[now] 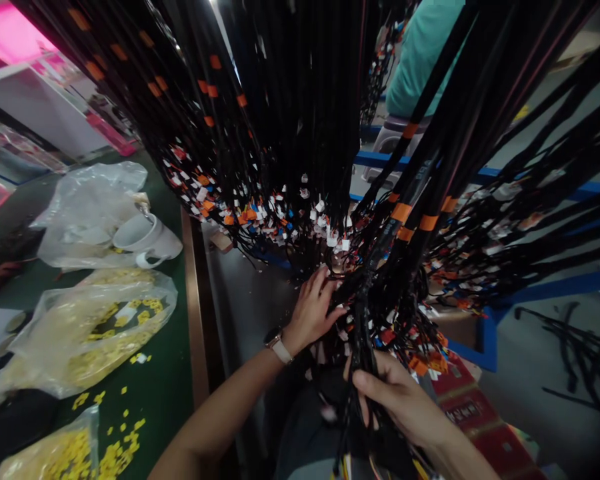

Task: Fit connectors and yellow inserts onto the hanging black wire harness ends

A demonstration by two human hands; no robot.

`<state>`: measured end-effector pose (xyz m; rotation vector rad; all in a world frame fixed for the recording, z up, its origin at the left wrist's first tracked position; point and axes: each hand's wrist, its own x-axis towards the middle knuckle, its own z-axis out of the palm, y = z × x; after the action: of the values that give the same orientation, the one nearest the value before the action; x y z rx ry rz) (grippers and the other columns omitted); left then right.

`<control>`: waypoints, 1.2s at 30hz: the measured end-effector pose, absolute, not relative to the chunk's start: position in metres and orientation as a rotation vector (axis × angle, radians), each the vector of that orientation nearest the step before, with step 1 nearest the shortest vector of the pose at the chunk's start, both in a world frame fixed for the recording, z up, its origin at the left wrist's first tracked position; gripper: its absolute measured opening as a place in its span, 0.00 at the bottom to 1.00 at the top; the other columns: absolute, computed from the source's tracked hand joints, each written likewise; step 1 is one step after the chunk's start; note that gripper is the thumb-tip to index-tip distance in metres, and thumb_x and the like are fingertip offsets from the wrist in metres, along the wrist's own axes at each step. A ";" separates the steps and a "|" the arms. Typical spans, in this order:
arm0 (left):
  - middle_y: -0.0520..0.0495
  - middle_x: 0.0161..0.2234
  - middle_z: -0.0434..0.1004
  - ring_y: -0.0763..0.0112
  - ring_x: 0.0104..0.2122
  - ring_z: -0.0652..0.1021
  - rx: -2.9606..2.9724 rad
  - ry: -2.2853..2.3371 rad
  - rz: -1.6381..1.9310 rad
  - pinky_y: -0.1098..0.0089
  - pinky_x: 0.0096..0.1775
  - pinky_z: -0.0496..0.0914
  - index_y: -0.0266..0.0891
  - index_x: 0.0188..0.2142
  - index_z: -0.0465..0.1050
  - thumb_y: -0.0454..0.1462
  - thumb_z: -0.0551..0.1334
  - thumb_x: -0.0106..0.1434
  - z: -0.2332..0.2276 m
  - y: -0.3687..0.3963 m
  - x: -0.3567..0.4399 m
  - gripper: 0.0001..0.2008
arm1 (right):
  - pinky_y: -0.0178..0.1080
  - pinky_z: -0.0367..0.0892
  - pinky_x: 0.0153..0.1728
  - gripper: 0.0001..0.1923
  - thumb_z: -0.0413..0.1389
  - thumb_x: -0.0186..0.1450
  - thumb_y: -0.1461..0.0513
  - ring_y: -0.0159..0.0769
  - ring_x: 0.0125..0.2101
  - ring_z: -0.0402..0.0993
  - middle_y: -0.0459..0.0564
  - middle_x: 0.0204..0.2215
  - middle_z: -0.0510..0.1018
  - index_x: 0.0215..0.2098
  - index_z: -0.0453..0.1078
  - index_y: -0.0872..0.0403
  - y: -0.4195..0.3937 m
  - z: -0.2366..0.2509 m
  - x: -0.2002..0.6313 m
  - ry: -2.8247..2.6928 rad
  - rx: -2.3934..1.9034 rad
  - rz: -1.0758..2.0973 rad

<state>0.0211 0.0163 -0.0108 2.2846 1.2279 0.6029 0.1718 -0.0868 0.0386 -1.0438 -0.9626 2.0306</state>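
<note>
Many black wire harnesses [290,120] with orange tape bands and small white, orange and blue connectors hang down in front of me. My right hand [403,400] is closed around one black bundle [365,320] of these wires, low in the view. My left hand [313,310], with a watch on its wrist, reaches into the hanging connector ends just left of that bundle, fingers spread and touching the wires.
A green-topped bench [160,387] at the left carries clear bags of small yellow parts [95,327], loose yellow pieces, a white mug [147,237] and a crumpled plastic bag. A person in a teal top [420,53] is behind the wires. Blue frame rails [485,333] and loose black cables lie on the right.
</note>
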 end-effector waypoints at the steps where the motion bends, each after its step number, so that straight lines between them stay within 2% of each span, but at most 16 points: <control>1: 0.37 0.64 0.43 0.53 0.63 0.49 2.288 1.214 0.600 0.50 0.60 0.51 0.38 0.60 0.53 0.40 0.59 0.59 -0.009 0.017 0.019 0.30 | 0.29 0.56 0.15 0.17 0.57 0.58 0.50 0.25 0.13 0.61 0.43 0.14 0.71 0.26 0.67 0.56 -0.085 0.038 0.172 -0.917 -1.092 2.000; 4: 0.37 0.65 0.40 0.54 0.63 0.48 2.279 1.142 0.619 0.53 0.60 0.52 0.40 0.61 0.51 0.41 0.60 0.59 -0.005 0.013 0.015 0.33 | 0.28 0.57 0.16 0.17 0.60 0.56 0.51 0.24 0.14 0.61 0.44 0.15 0.72 0.23 0.67 0.57 -0.075 0.025 0.175 -0.778 -1.242 1.888; 6: 0.40 0.65 0.41 0.56 0.63 0.49 2.249 1.122 0.696 0.53 0.60 0.51 0.41 0.59 0.57 0.40 0.57 0.61 -0.003 0.008 0.014 0.26 | 0.29 0.59 0.17 0.17 0.62 0.55 0.51 0.25 0.15 0.63 0.45 0.16 0.74 0.25 0.69 0.58 -0.068 0.014 0.179 -0.729 -1.274 1.871; 7: 0.40 0.64 0.45 0.57 0.63 0.51 2.214 1.115 0.746 0.54 0.60 0.52 0.41 0.56 0.61 0.39 0.55 0.63 -0.002 0.006 0.015 0.22 | 0.29 0.59 0.17 0.17 0.62 0.54 0.51 0.25 0.15 0.64 0.46 0.17 0.75 0.24 0.70 0.58 -0.064 0.009 0.182 -0.711 -1.285 1.865; 9: 0.40 0.59 0.59 0.60 0.58 0.61 2.064 1.098 0.821 0.56 0.58 0.56 0.40 0.49 0.69 0.38 0.52 0.64 -0.002 0.003 0.016 0.15 | 0.29 0.60 0.17 0.18 0.64 0.52 0.52 0.25 0.16 0.65 0.47 0.17 0.75 0.23 0.70 0.59 -0.059 0.002 0.187 -0.660 -1.298 1.859; 11: 0.39 0.48 0.71 0.63 0.47 0.72 1.781 1.062 0.771 0.60 0.51 0.65 0.37 0.44 0.71 0.41 0.50 0.65 -0.004 0.001 0.018 0.15 | 0.29 0.60 0.16 0.18 0.66 0.50 0.52 0.25 0.15 0.65 0.45 0.17 0.74 0.23 0.69 0.58 -0.056 -0.003 0.192 -0.580 -1.307 1.851; 12: 0.40 0.42 0.74 0.65 0.41 0.75 1.611 1.033 0.697 0.62 0.46 0.68 0.35 0.43 0.71 0.43 0.50 0.66 -0.005 0.000 0.019 0.17 | 0.28 0.60 0.16 0.17 0.66 0.49 0.53 0.25 0.15 0.65 0.45 0.17 0.74 0.23 0.69 0.58 -0.055 -0.004 0.194 -0.537 -1.305 1.844; 14: 0.43 0.34 0.74 0.70 0.32 0.75 1.336 0.964 0.512 0.67 0.37 0.70 0.32 0.41 0.70 0.48 0.49 0.65 -0.008 -0.002 0.021 0.22 | 0.29 0.63 0.18 0.16 0.67 0.48 0.54 0.26 0.16 0.67 0.43 0.19 0.74 0.25 0.69 0.56 -0.056 -0.008 0.196 -0.476 -1.280 1.831; 17: 0.50 0.26 0.69 0.76 0.27 0.69 1.207 0.876 0.331 0.72 0.32 0.65 0.32 0.32 0.69 0.53 0.52 0.61 -0.010 -0.007 0.024 0.23 | 0.31 0.69 0.27 0.15 0.66 0.51 0.56 0.30 0.24 0.73 0.44 0.25 0.77 0.32 0.71 0.53 -0.061 -0.011 0.199 -0.486 -1.241 1.818; 19: 0.52 0.25 0.67 0.77 0.27 0.66 1.146 0.836 0.290 0.73 0.32 0.64 0.34 0.29 0.68 0.53 0.56 0.58 -0.012 -0.010 0.026 0.22 | 0.35 0.70 0.35 0.15 0.63 0.55 0.55 0.34 0.31 0.75 0.46 0.32 0.78 0.38 0.71 0.52 -0.065 -0.012 0.201 -0.617 -1.243 1.788; 23: 0.51 0.30 0.69 0.75 0.30 0.70 0.862 0.756 0.292 0.70 0.38 0.65 0.35 0.35 0.69 0.50 0.64 0.53 -0.015 -0.014 0.031 0.20 | 0.42 0.66 0.46 0.17 0.56 0.62 0.55 0.39 0.41 0.72 0.50 0.42 0.76 0.47 0.69 0.52 -0.069 -0.013 0.207 -1.121 -1.285 1.607; 26: 0.50 0.30 0.70 0.74 0.31 0.71 0.724 0.749 0.303 0.70 0.39 0.66 0.35 0.35 0.70 0.48 0.66 0.51 -0.020 -0.018 0.034 0.20 | 0.43 0.66 0.45 0.16 0.53 0.63 0.55 0.41 0.41 0.71 0.51 0.41 0.76 0.47 0.69 0.53 -0.070 -0.017 0.209 -1.354 -1.395 1.408; 31: 0.49 0.28 0.71 0.76 0.27 0.71 0.683 0.753 0.290 0.71 0.36 0.66 0.34 0.34 0.72 0.46 0.67 0.51 -0.023 -0.024 0.036 0.18 | 0.44 0.67 0.40 0.12 0.56 0.60 0.54 0.43 0.36 0.71 0.52 0.33 0.75 0.36 0.72 0.54 -0.069 -0.026 0.206 -1.495 -1.566 1.006; 34: 0.50 0.26 0.72 0.77 0.24 0.71 0.627 0.775 0.313 0.72 0.33 0.66 0.33 0.31 0.73 0.45 0.68 0.50 -0.022 -0.023 0.035 0.16 | 0.44 0.66 0.42 0.15 0.58 0.58 0.54 0.43 0.39 0.71 0.52 0.36 0.74 0.41 0.71 0.53 -0.069 -0.029 0.206 -1.472 -1.560 0.971; 36: 0.49 0.25 0.73 0.76 0.25 0.72 0.614 0.758 0.319 0.72 0.34 0.66 0.32 0.29 0.73 0.44 0.68 0.50 -0.019 -0.020 0.032 0.16 | 0.43 0.68 0.40 0.21 0.59 0.57 0.54 0.41 0.38 0.72 0.52 0.36 0.75 0.46 0.68 0.53 -0.068 -0.029 0.207 -1.384 -1.517 1.089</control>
<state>0.0323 -0.0198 -0.0194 0.6140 0.7580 0.3187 0.2075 -0.0684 -0.0286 -1.5165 -1.3842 1.0893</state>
